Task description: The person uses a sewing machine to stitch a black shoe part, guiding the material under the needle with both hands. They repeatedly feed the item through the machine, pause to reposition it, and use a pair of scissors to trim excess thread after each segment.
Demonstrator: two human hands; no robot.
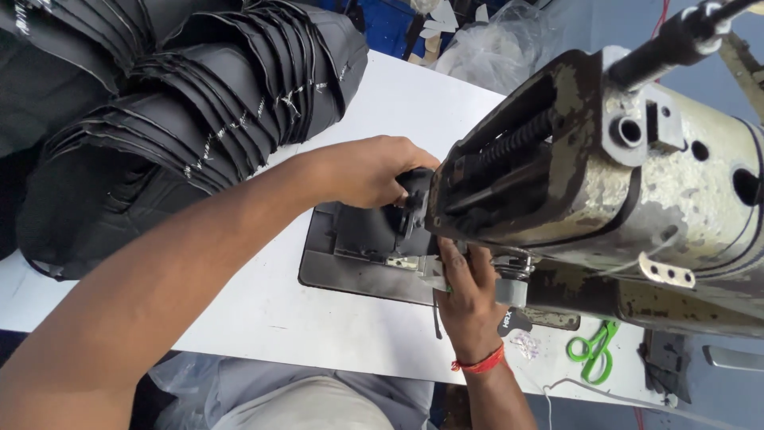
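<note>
White worktable (334,326), grey floor (716,398)

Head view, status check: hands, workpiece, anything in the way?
Left hand gripping black piece at sewing machine. Right hand flat beneath machine head, by the needle. Green scissors lie clear, at right.

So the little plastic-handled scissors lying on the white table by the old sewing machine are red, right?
Not quite. The small plastic-handled scissors are bright green, not red; the head view shows this. The rest holds: they lie on the white table beside the worn, paint-chipped sewing machine.
</note>
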